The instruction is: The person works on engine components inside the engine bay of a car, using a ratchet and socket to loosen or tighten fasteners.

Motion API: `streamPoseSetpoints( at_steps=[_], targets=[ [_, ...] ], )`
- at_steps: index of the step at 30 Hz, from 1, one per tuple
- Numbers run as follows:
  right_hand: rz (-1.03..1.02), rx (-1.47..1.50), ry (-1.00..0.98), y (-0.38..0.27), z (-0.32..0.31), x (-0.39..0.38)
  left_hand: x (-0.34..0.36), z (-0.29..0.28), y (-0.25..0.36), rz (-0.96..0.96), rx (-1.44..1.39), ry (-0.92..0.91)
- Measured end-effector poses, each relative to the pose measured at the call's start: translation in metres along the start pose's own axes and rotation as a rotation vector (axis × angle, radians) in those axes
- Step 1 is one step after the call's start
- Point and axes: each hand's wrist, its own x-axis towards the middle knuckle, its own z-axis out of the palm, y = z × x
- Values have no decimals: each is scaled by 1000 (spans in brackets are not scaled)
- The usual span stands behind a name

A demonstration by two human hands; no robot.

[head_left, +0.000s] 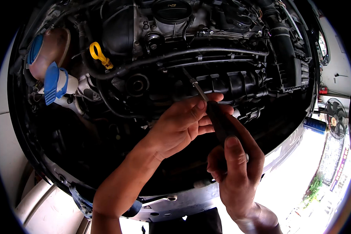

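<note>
My right hand (240,167) is wrapped round the dark handle of a screwdriver (218,117), its thumb lying along the top. Where the handle meets the bright metal shaft, the fingers and thumb of my left hand (179,121) close on the tool. The shaft slants up and left, and its dark tip is over the black engine parts just below a long black hose (191,51). Whether the tip touches anything I cannot tell. To the right of the tip lies a ribbed black plastic engine part (232,82).
A yellow dipstick handle (98,54) and a blue-capped reservoir (50,54) stand at the left, with another blue cap (52,84) below. A black oil filler cap (171,11) sits at the top. On the front crossmember rests a wrench (169,198). A fan (334,119) stands far right.
</note>
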Motion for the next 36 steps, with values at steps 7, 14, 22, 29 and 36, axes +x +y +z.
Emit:
streamPoseSetpoints(
  at_steps=[7,14,22,29,36],
  targets=[
    [-133,-250,92,-4,12,-1,3,0,-1,30,-71,-54],
    [242,527,199,4,26,-13,-1,2,0,-43,79,98],
    [139,379,219,10,37,-14,-5,-2,2,-24,93,76],
    [144,443,190,19,18,-12,-1,4,-5,-62,186,168],
    [193,500,197,22,13,-10,-1,3,-9,-38,253,202]
  ],
)
